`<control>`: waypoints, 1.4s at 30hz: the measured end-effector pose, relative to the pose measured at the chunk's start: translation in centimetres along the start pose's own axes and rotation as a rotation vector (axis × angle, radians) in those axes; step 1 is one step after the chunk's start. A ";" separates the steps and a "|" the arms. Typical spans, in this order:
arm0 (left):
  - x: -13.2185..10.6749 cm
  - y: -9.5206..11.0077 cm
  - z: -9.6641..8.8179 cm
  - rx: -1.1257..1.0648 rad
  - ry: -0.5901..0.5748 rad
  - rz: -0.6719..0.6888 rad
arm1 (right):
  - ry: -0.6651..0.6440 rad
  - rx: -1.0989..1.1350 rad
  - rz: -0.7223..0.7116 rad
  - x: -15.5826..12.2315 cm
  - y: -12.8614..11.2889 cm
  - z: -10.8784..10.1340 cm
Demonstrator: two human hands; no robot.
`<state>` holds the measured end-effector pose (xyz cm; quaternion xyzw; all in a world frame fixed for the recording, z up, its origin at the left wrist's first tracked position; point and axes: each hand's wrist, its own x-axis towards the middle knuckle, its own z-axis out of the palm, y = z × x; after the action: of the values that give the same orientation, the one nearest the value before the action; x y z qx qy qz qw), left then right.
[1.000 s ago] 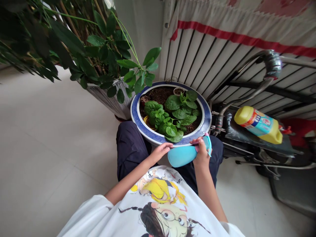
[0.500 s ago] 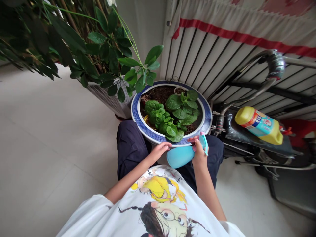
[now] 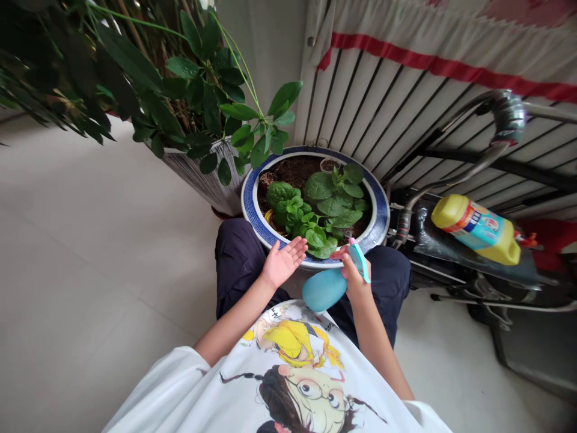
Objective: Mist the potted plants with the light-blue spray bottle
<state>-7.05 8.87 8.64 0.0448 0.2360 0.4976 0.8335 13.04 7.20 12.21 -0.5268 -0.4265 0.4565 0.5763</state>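
Note:
My right hand (image 3: 354, 278) grips the neck of a light blue spray bottle (image 3: 322, 287), which lies tilted with its trigger head toward a round planter. My left hand (image 3: 282, 261) is lifted off the bottle, palm up and fingers spread, just in front of the blue-rimmed planter (image 3: 252, 204). Leafy green plants (image 3: 315, 216) grow in dark soil inside the planter. I crouch right before it, my dark-trousered knees beneath the bowl.
A tall leafy plant in a ribbed white pot (image 3: 198, 174) stands at the left. A cloth with a red stripe (image 3: 428, 66) hangs over railings behind. To the right is a bike frame (image 3: 473, 150) with a yellow-capped bottle (image 3: 478, 228) lying on its seat. Pale tiled floor (image 3: 90, 270) spreads to the left.
My left hand has let go of the spray bottle's base and opened, palm up. The bottle in my right hand has tipped more upright and shifted slightly left.

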 end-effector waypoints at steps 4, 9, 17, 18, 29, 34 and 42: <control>1.7 1.4 2.1 -0.028 -0.063 0.034 | -0.093 -0.052 -0.034 -0.1 0.1 0.5; 4.5 2.3 6.2 -0.006 -0.164 0.079 | -0.275 -0.162 -0.083 -0.6 -1.3 1.2; 7.9 1.3 7.6 0.021 -0.144 0.034 | -0.181 -0.126 0.018 -0.3 0.0 0.8; 8.2 1.2 7.4 0.029 -0.134 0.029 | -0.165 -0.114 0.032 -0.4 0.2 0.8; 6.8 -0.2 6.6 0.067 -0.065 0.046 | 0.059 0.074 0.011 1.6 1.6 1.1; 6.5 0.0 6.7 0.075 -0.059 0.065 | -0.035 -0.004 -0.051 2.4 0.7 1.4; 6.3 -0.2 6.3 0.110 -0.067 0.029 | 0.047 0.084 -0.002 3.0 0.8 2.1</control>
<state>-1.63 15.15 11.97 0.1106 0.2344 0.4939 0.8300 11.59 10.65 11.61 -0.5122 -0.3938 0.4611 0.6083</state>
